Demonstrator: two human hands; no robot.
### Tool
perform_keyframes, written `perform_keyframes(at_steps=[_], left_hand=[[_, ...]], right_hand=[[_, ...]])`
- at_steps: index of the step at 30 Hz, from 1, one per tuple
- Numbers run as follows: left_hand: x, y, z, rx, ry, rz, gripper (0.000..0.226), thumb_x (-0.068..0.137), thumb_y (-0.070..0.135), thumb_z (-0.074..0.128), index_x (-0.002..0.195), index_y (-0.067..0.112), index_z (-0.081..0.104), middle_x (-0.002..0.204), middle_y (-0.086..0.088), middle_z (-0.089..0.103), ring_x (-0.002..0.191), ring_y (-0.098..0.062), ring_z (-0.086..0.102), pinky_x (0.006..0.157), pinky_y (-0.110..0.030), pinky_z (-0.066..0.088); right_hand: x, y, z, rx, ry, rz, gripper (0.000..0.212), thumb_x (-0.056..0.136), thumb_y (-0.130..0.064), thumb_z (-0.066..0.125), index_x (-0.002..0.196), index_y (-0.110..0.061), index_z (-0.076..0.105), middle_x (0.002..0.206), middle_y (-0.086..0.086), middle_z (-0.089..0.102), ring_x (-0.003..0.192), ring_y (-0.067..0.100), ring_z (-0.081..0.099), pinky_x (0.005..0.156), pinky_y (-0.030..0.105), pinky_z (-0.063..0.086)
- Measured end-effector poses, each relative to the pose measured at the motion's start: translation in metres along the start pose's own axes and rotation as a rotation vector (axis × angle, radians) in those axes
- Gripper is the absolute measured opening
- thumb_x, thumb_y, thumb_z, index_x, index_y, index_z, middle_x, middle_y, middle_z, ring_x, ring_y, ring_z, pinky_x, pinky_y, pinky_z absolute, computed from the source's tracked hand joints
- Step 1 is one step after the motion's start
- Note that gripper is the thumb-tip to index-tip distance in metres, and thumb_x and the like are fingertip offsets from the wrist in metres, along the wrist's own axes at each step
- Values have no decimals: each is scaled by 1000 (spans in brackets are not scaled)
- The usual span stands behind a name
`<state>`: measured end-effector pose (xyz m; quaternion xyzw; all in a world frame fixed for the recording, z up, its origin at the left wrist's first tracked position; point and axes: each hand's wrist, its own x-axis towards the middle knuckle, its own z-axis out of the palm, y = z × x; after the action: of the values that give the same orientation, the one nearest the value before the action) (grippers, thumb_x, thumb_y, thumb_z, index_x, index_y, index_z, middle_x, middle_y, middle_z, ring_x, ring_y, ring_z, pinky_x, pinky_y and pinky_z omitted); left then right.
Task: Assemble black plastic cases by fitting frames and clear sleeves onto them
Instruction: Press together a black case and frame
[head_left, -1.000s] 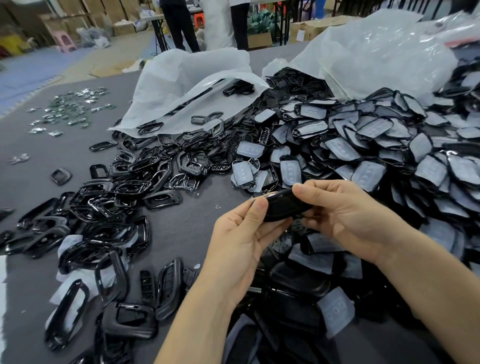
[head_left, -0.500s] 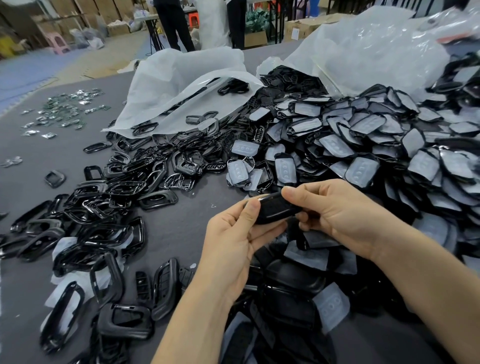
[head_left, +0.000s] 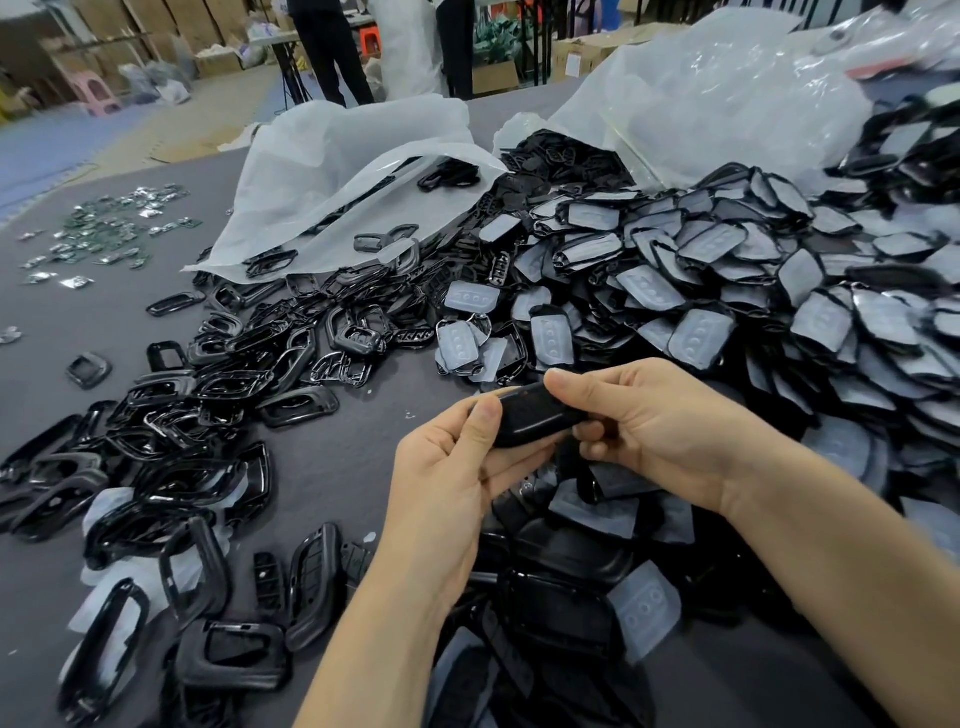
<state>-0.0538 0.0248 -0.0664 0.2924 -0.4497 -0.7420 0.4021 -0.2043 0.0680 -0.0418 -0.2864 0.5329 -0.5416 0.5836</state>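
- Btm centre, nearest: near heap of cases (head_left: 566, 597), black, w/ pale see-through sleeves on and among them, e.g. one sleeve (head_left: 644, 605) at its right edge. Both forearms reach over this heap.
- Btm left: loose frames (head_left: 195, 571), glossy black, scattered and overlapping on the grey table (head_left: 332, 467); a few pale sleeves show under them.
- Left hand (head_left: 447, 478): thumb laid flat on top of the left end of the black case (head_left: 535, 418), other fingers curled beneath it, so it's a pinch hold.
- Right hand (head_left: 660, 431): one finger stretched over the top of the case's right end, the rest curled under. It pinches the same case.
- The case is up in the air btw the two hands, over the table and just past the near heap, long side approx level. Can't tell if a frame or sleeve is fitted on it.
- Mid left: frame pile (head_left: 208, 395), bigger and tangled, runs toward the bags.
- Mid right: sleeve mound (head_left: 701, 291), pale sleeves mixed w/ black parts, much the largest pile.
- Behind those: left plastic bag (head_left: 332, 171), white, mouth open w/ frames spilling out; right plastic bag (head_left: 727, 93) lies against the back of the mound.
- Far left on the table: small shiny parts (head_left: 109, 228), spread out, well apart from the piles.
- Beyond the table: standing people (head_left: 332, 47) seen only as legs, cardboard boxes (head_left: 587, 57), pink stool (head_left: 96, 91).
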Motion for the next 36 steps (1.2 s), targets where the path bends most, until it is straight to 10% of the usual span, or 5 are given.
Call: perform_keyframes(at_steps=[7,14,36], left_hand=[[0,0,1,-18,20,54,31,83,26,53,99,3,68,95,-19,74,87,-27,73,74,-26,57],[0,3,3,-78,59,114,32,82,22,51,98,-1,65,88,-16,75,78,-24,74,73,-29,59],[-3,1,3,152,49,211,21,80,28,60,91,20,76,92,-9,76,87,-25,73,75,-24,57]], right_hand=[[0,-2,1,75,0,-2,58,60,-30,74,98,13,66,83,13,49,54,7,48,50,17,48],[-4,-8,-2,123,-96,-10,8,65,-15,72,68,-8,74,66,4,53,55,9,54,51,19,50],[-10,-14,-1,-368,-5,-260,17,81,3,66,68,-8,64,55,-4,58,53,7,52,54,13,45]])
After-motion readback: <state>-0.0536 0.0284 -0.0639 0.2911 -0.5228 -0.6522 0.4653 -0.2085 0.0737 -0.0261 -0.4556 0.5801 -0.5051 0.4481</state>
